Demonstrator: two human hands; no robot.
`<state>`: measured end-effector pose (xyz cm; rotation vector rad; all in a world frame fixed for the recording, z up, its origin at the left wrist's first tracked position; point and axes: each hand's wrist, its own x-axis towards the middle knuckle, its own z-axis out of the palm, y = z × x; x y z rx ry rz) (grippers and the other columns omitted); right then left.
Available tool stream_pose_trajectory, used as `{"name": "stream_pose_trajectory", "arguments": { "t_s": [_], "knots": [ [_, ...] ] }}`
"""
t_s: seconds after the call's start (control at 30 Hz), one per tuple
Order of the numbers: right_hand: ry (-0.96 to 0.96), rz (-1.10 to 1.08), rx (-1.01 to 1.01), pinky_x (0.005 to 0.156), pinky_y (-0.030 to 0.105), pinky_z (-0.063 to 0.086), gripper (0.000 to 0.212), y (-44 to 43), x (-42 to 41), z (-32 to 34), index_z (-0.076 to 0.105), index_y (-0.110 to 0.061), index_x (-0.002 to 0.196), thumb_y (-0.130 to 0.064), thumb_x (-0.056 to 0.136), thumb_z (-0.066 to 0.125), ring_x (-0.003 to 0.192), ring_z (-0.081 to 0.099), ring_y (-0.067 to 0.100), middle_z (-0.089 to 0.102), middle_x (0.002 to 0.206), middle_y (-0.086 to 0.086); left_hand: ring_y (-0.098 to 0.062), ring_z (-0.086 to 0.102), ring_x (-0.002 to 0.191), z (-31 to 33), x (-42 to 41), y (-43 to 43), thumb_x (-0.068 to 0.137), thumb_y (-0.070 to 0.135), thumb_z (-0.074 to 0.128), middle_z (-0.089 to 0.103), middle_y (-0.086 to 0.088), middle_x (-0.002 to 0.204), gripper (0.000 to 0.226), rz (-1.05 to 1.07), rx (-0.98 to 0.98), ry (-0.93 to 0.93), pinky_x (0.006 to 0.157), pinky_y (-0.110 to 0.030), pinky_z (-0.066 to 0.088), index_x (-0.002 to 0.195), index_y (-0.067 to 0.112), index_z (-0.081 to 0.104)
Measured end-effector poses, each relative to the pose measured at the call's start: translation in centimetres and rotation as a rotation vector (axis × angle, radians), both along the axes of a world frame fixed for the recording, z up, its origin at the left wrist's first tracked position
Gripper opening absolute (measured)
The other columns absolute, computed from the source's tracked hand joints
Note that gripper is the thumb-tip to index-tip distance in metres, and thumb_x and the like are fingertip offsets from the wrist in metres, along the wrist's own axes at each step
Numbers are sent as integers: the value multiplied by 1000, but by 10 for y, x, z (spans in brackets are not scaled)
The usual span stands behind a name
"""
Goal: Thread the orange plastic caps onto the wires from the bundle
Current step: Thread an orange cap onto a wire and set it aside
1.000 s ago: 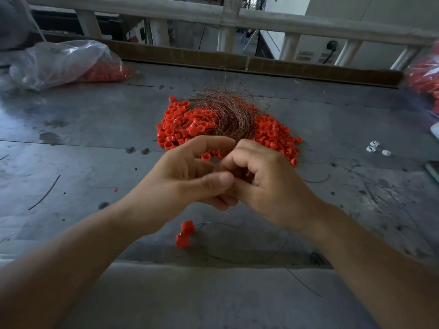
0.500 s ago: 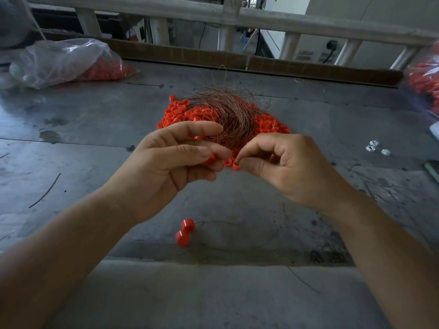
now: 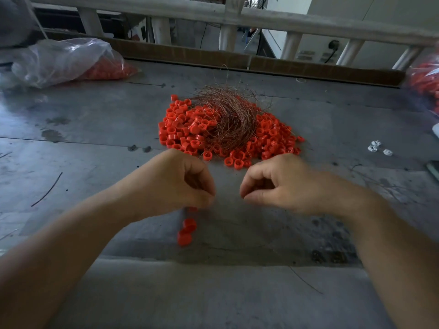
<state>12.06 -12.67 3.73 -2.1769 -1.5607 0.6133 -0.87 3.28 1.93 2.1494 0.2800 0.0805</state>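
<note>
A heap of orange plastic caps (image 3: pixel 180 129) lies mid-table, with a bundle of thin copper wires (image 3: pixel 234 119) resting on top of it. My left hand (image 3: pixel 175 184) hovers in front of the heap with its fingers curled, and an orange cap (image 3: pixel 193 209) peeks out beneath them. My right hand (image 3: pixel 278 184) is a short gap to its right, thumb and forefinger pinched together on a wire too fine to make out. Two more orange caps (image 3: pixel 186 231) lie on the table below my left hand.
Clear plastic bags of orange caps sit at the back left (image 3: pixel 59 60) and at the right edge (image 3: pixel 425 77). Small white pieces (image 3: pixel 377 148) lie to the right. Loose wire scraps (image 3: pixel 47 189) are scattered on the grey metal table (image 3: pixel 95 138). A railing (image 3: pixel 308 22) runs behind.
Both hands have drawn back from the heap toward me and moved apart. Earlier their fingertips met at the near edge of the wire bundle.
</note>
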Motion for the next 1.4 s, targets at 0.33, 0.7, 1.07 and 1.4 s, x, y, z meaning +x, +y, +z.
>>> {"name": "stream_pose_trajectory", "arguments": {
  "t_s": [0.33, 0.7, 1.07, 1.4],
  "knots": [
    [7, 67, -120, 64, 8, 44, 7, 3, -1, -8, 62, -32, 78, -38, 80, 66, 74, 56, -9, 61, 73, -18, 1, 58, 58, -11, 6, 14, 69, 7, 73, 63, 15, 58, 33, 262, 219, -104, 56, -14, 44, 59, 35, 60],
    [-30, -81, 60, 58, 6, 39, 10, 3, 8, -8, 65, -27, 74, -36, 80, 65, 62, 52, -12, 57, 63, -16, -16, 46, 88, -25, 22, 30, 81, 15, 66, 44, 3, 94, 12, 424, 545, -86, 74, -27, 31, 93, 18, 68],
    [-343, -259, 295, 88, 17, 30, 15, 10, 23, -20, 68, -15, 97, -23, 85, 62, 105, 48, 13, 56, 106, -5, -1, 56, 63, -16, 17, 24, 70, 14, 71, 59, 15, 64, 19, 546, 391, -171, 49, -6, 33, 63, 28, 60],
    [-469, -154, 135, 112, 37, -7, 52, 26, 28, -40, 28, -14, 142, -31, 95, 41, 140, -1, 5, 16, 153, -7, 1, 57, 72, -16, 15, 18, 73, 7, 69, 62, 16, 75, 22, 460, 354, -179, 61, -8, 37, 89, 21, 72]
  ]
}}
